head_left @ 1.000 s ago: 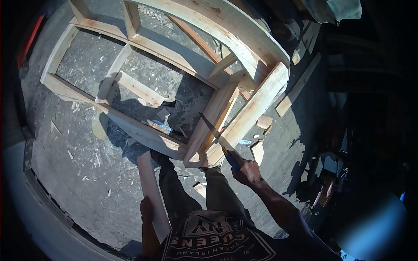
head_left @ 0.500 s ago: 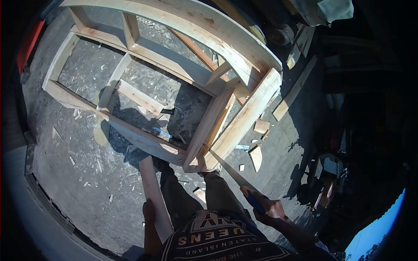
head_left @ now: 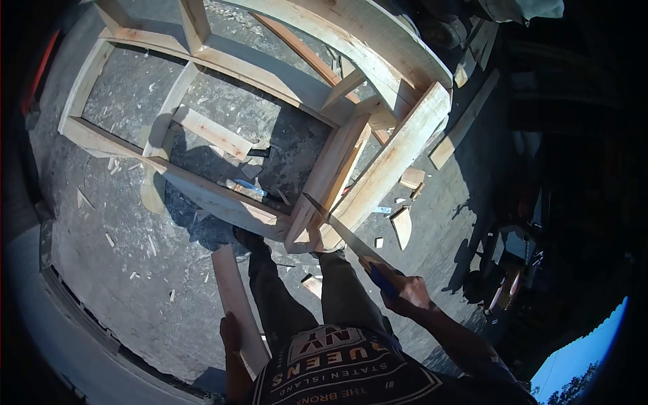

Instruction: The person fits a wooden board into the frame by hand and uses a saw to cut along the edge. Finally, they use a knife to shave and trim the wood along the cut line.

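My right hand (head_left: pixel 407 295) is wrapped round the handle of a hand saw (head_left: pixel 351 239). The saw's blade points up and to the left, its tip over the near corner of a large wooden frame (head_left: pixel 385 172). Low at the left, my left hand (head_left: pixel 231 332) grips the edge of a loose wooden board (head_left: pixel 236 290), which slants beside my leg. The frame has curved upper rails and several crosspieces. Whether the saw blade touches the wood, I cannot tell.
Inside the frame, a short plank (head_left: pixel 212 133) and a blue-handled tool (head_left: pixel 251 187) lie on the concrete floor (head_left: pixel 128 236). Offcuts (head_left: pixel 401 227) are scattered right of the frame, near a long board (head_left: pixel 464 121). Tools (head_left: pixel 509 263) sit in shade at the right.
The saw has moved up and left, with its tip further over the frame corner. My right hand moved slightly up with it. The frame has shifted in view; my left hand still holds the board.
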Motion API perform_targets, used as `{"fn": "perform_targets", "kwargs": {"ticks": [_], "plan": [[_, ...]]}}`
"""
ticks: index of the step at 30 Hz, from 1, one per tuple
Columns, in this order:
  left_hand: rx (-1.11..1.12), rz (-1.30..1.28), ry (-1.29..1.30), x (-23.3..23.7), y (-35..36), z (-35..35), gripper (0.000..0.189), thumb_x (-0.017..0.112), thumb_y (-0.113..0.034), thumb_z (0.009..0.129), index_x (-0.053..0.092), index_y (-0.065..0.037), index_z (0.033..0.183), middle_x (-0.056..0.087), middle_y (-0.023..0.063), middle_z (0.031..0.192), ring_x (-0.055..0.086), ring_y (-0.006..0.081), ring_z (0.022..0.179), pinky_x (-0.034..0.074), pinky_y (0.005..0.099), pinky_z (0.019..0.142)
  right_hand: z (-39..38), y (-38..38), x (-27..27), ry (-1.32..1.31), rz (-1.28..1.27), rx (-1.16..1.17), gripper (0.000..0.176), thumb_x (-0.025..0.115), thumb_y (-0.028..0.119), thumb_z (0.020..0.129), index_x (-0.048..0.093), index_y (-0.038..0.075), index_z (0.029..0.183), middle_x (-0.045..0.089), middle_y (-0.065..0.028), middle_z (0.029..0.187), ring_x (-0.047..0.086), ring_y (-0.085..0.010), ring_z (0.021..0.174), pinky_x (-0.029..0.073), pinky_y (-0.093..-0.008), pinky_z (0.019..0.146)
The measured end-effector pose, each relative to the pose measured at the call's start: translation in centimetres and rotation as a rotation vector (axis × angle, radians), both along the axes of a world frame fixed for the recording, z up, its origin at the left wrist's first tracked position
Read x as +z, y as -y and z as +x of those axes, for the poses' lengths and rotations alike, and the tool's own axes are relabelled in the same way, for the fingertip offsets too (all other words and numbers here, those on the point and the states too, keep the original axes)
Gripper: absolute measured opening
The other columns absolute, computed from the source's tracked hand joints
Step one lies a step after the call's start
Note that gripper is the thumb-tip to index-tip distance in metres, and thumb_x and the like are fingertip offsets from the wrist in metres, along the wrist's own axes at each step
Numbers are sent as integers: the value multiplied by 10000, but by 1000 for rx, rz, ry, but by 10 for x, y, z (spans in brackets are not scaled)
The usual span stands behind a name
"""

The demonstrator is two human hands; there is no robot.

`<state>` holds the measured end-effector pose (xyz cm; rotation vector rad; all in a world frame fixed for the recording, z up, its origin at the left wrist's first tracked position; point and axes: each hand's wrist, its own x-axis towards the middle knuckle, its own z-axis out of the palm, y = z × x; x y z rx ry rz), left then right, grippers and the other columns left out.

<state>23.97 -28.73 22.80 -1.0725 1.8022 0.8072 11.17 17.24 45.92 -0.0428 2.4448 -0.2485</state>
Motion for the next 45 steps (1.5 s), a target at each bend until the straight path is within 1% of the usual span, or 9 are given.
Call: {"fn": "perform_targets", "kwargs": {"ticks": [4,8,13,19,25,32,37,42,45], "plan": [[218,-7,-74,-5,10,22,612,373,-503,976,586,66,1050,642,230,963,625,337,930,475,438,808,-1,-2,70,-120,-105,-18,627,681,179,695,511,125,1297,675,-119,745,664,-308,603,532,-432,536],[347,-13,-139,-10,6,27,576,384,-494,990,597,42,1008,627,161,872,609,251,844,477,385,752,-22,-7,-140,-251,-154,109,665,656,118,700,465,108,1337,687,-141,836,676,-313,663,555,-402,566],[467,30,-188,-27,-10,45,564,387,-489,1000,602,32,1005,617,150,859,592,241,823,470,383,747,0,-15,75,-61,-183,19,685,680,197,726,422,152,1359,684,-113,827,687,-321,843,547,-427,724],[-66,-76,-106,-3,-32,26,624,347,-485,985,589,84,1067,624,301,1057,607,413,1015,464,469,868,-43,1,-94,-101,-191,-2,668,677,207,750,437,177,1372,701,-116,879,698,-300,706,545,-422,580],[116,31,-71,10,-46,-7,639,353,-492,972,580,99,1060,615,317,1061,597,448,1021,455,494,883,6,-25,73,-212,-265,2,677,710,251,733,472,175,1363,708,-84,842,700,-255,694,577,-386,611],[-22,-60,-109,16,-53,-39,605,356,-483,971,586,70,1059,625,300,1050,613,444,989,477,493,838,-34,-9,-83,-35,-115,40,737,707,258,730,407,193,1400,705,-116,844,702,-291,714,573,-405,617],[111,19,-114,21,-43,-19,588,361,-470,977,582,70,1050,631,283,1030,623,420,954,479,485,825,-4,-17,91,143,-98,-39,686,681,239,730,413,199,1359,670,-150,1065,682,-287,935,560,-404,737],[13,-60,-80,8,-38,-23,588,360,-466,976,579,75,1049,624,286,1035,618,412,954,468,475,845,-31,-21,-57,185,-76,-70,772,694,226,722,359,184,1417,699,-140,924,695,-312,822,557,-420,711],[8,-65,-57,12,-37,-27,602,356,-478,969,581,73,1056,622,287,1050,611,414,972,462,468,860,-36,-5,-74,-12,-120,38,821,695,248,731,317,194,1458,704,-120,853,697,-301,736,559,-421,659]]}}
